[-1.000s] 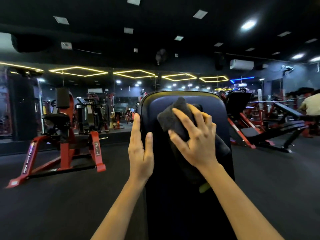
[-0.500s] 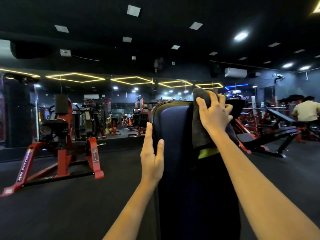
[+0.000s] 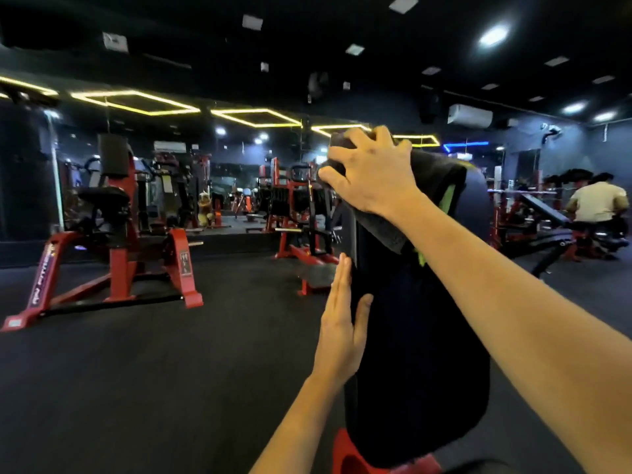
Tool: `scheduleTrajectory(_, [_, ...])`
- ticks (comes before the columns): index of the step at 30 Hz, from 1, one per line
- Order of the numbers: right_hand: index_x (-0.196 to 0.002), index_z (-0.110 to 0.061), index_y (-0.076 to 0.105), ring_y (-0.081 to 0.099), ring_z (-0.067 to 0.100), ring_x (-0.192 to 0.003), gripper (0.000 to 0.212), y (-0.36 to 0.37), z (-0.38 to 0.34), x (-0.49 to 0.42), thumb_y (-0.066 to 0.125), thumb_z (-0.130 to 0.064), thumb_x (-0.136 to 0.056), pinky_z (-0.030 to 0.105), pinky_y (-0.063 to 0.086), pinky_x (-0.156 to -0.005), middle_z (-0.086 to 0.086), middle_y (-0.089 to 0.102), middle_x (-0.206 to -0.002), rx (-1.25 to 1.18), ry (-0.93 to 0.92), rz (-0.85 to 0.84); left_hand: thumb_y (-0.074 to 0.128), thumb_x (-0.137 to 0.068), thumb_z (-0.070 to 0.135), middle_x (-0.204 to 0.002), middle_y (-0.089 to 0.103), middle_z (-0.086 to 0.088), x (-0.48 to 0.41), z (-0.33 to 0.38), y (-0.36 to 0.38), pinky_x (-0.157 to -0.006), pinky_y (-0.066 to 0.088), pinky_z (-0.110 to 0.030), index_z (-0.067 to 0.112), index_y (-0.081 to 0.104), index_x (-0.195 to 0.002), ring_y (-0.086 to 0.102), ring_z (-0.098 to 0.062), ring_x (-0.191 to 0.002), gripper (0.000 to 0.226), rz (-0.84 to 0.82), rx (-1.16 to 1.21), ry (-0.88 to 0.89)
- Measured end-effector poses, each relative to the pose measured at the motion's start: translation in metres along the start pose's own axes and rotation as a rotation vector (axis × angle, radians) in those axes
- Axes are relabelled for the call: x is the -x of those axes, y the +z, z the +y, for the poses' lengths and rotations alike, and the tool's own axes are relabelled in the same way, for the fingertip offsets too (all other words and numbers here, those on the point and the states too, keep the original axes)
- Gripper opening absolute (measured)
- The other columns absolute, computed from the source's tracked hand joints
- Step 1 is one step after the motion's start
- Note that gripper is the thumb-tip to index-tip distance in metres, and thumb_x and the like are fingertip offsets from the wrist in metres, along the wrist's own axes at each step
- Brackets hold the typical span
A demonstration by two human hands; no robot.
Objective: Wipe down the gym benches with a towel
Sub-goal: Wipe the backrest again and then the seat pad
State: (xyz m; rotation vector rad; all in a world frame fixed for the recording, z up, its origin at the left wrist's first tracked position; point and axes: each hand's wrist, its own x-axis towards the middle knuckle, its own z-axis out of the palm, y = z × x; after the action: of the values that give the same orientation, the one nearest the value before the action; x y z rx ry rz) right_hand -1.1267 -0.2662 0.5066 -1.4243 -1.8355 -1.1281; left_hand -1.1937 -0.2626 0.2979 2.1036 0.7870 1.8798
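My right hand [image 3: 372,176] curled round dark grey cloth towel [image 3: 436,176] atop upright dark padded bench backrest [image 3: 417,354], possibly navy; left hand [image 3: 340,331] flat against its edge.

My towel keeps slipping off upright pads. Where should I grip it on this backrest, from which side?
Hold the towel by its bunched upper end, reaching over the backrest from the front, like the right hand: it drapes over the top rim, so curled fingers pin it. The left hand steadies the side.
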Motion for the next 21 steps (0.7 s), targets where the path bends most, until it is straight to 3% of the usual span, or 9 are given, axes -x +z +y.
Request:
scheduleTrajectory(4, [-0.116, -0.023, 0.067, 0.036, 0.042, -0.131, 0.047, 0.019, -0.026, 0.034, 0.044, -0.056, -0.091, 0.070, 0.029, -0.099, 0.006, 0.050, -0.138, 0.190, -0.136, 0.047, 0.034, -0.099, 0.044, -0.153, 0.009, 0.023, 0.030, -0.010, 0.001, -0.112, 0.015, -0.011, 0.036, 0.006, -0.144, 0.011, 0.004, -0.142, 0.054, -0.026, 0.046, -0.040])
scheduleTrajectory(8, [-0.096, -0.020, 0.074, 0.044, 0.041, -0.128, 0.042, 0.043, -0.038, 0.078, 0.049, -0.051, -0.083, 0.073, 0.032, -0.094, 0.006, 0.059, -0.127, 0.157, -0.117, 0.105, 0.035, -0.100, 0.037, -0.152, 0.008, 0.024, 0.074, -0.026, 0.003, -0.111, 0.016, -0.011, 0.034, 0.006, -0.144, 0.012, 0.004, -0.142, 0.052, -0.082, 0.082, -0.111])
scheduleTrajectory(12, [-0.096, -0.020, 0.072, 0.043, 0.038, -0.131, 0.035, 0.069, -0.056, 0.128, 0.054, -0.047, -0.083, 0.072, 0.033, -0.095, 0.004, 0.057, -0.131, 0.161, -0.093, 0.132, 0.040, -0.101, 0.026, -0.149, 0.007, 0.026, 0.130, -0.042, 0.005, -0.108, 0.015, -0.005, 0.036, 0.008, -0.142, 0.010, 0.014, -0.137, 0.054, -0.134, 0.120, -0.226])
scheduleTrajectory(17, [-0.100, -0.018, 0.071, 0.028, 0.034, -0.132, 0.034, 0.099, -0.072, 0.190, 0.054, -0.043, -0.085, 0.073, 0.029, -0.097, 0.006, 0.057, -0.132, 0.157, -0.110, 0.156, 0.036, -0.095, 0.053, -0.152, 0.018, 0.016, 0.175, -0.055, 0.006, -0.109, 0.019, -0.009, 0.026, 0.018, -0.145, 0.017, 0.008, -0.138, 0.060, -0.126, 0.225, -0.366])
scheduleTrajectory(21, [-0.105, -0.019, 0.069, 0.027, 0.033, -0.133, 0.031, 0.118, -0.084, 0.237, 0.054, -0.041, -0.088, 0.073, 0.026, -0.100, 0.005, 0.056, -0.133, 0.155, -0.126, 0.116, 0.042, -0.096, 0.034, -0.151, 0.031, 0.000, 0.195, -0.061, 0.003, -0.105, 0.024, -0.007, 0.016, 0.026, -0.144, 0.027, 0.008, -0.135, 0.053, -0.148, 0.243, -0.405])
